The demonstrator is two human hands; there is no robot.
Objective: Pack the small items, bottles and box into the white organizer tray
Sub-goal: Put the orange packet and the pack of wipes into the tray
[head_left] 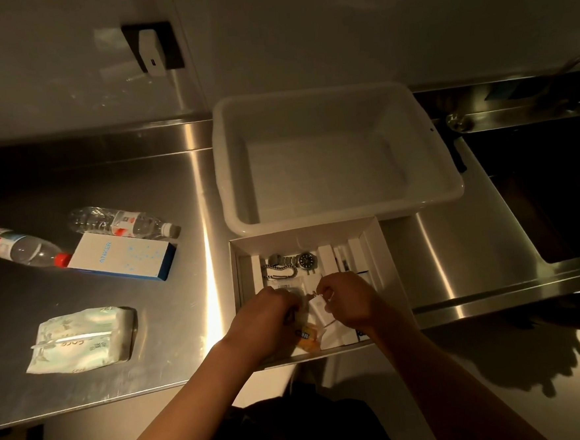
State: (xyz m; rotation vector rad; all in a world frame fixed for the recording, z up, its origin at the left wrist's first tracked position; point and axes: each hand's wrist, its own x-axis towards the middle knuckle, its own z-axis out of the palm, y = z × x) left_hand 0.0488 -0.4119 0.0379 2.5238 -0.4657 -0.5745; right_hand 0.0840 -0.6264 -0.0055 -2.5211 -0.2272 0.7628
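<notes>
White organizer tray (244,274) holds both hands: left hand (271,310) grips a snack packet (307,337), right hand (347,300) pinches a small tag, arranging them to fit

Basin (328,155) behind organizer tray (303,239), bottles (124,223), box (123,260) left, watch (307,260) seemingly inside tray
</notes>
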